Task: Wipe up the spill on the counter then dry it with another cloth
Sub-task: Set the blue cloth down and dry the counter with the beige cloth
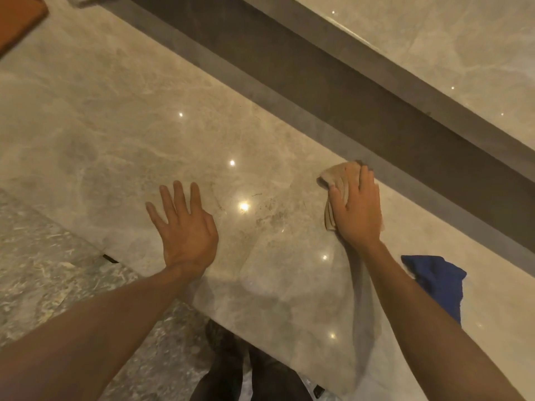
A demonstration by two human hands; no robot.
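Observation:
My right hand [357, 211] presses flat on a crumpled beige cloth [340, 178] lying on the glossy beige marble counter [115, 134], close to the counter's far edge. Faint smears and streaks [269, 218] show on the counter between my hands. My left hand [185, 224] rests flat on the counter with fingers spread, holding nothing. A blue cloth [437, 282] lies bunched on the counter to the right, partly hidden behind my right forearm.
A dark grey raised band [318, 82] runs diagonally behind the counter, with a higher marble ledge [463, 39] beyond it. An orange-brown board corner [17, 21] sits at the top left. Speckled grey floor [43, 279] lies below the counter's near edge.

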